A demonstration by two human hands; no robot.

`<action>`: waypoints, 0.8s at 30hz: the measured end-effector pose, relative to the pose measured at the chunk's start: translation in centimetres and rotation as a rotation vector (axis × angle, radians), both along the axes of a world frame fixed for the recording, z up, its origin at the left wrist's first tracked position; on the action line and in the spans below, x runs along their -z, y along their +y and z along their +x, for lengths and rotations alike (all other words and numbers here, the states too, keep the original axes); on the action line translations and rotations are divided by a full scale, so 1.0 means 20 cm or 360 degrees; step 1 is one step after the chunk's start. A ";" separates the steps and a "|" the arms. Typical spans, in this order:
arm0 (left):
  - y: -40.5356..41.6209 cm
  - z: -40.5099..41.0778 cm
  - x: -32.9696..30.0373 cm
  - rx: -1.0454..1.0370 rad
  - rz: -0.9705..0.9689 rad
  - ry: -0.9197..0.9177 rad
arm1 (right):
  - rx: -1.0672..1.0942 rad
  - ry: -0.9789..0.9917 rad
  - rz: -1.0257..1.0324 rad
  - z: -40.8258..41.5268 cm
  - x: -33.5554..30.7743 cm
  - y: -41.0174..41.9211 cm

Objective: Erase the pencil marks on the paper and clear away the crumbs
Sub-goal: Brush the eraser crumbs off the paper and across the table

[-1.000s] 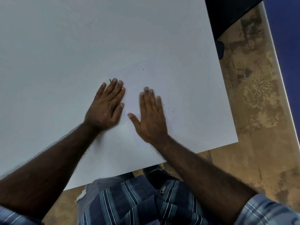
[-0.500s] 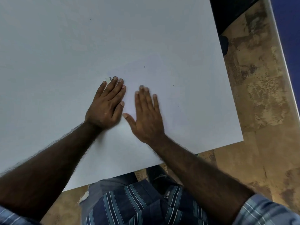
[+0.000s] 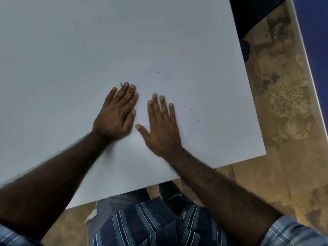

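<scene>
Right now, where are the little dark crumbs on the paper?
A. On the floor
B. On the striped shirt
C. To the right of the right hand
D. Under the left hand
C: the crumbs lie scattered on the paper just to the right of the flat right hand, while the left hand rests flat on the other side.

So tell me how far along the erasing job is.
Done, it seems: no pencil marks show on the paper. In hand: the left hand lies flat over the eraser, while the right hand, flat and open, is on the sheet. Left: dark crumbs lie scattered to its right.
</scene>
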State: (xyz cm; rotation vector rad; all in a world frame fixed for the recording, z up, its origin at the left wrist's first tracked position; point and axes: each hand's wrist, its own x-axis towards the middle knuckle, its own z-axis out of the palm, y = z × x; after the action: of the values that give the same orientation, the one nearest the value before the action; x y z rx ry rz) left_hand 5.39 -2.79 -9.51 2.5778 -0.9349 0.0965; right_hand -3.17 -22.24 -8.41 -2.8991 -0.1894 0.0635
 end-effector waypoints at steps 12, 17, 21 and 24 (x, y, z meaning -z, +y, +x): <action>-0.01 0.00 0.00 -0.0034 0.0001 0.0001 | 0.0112 0.0047 0.0069 -0.03 -0.03 -0.03; 0.00 0.00 0.01 -0.0018 -0.0008 -0.0014 | 0.0024 0.0006 0.0025 0.04 0.01 0.00; -0.01 -0.01 0.00 -0.0058 -0.0022 0.0000 | 0.0419 0.0092 -0.0111 -0.02 0.00 -0.23; -0.01 -0.01 -0.01 -0.0060 -0.0015 0.0011 | 0.0619 0.0061 -0.0104 -0.02 -0.01 -0.28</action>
State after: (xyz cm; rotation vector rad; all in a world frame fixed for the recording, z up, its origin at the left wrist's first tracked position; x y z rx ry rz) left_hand 5.18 -3.09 -9.39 2.5863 -0.8812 0.1024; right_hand -3.54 -27.88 -8.21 -2.9384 0.3896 0.0580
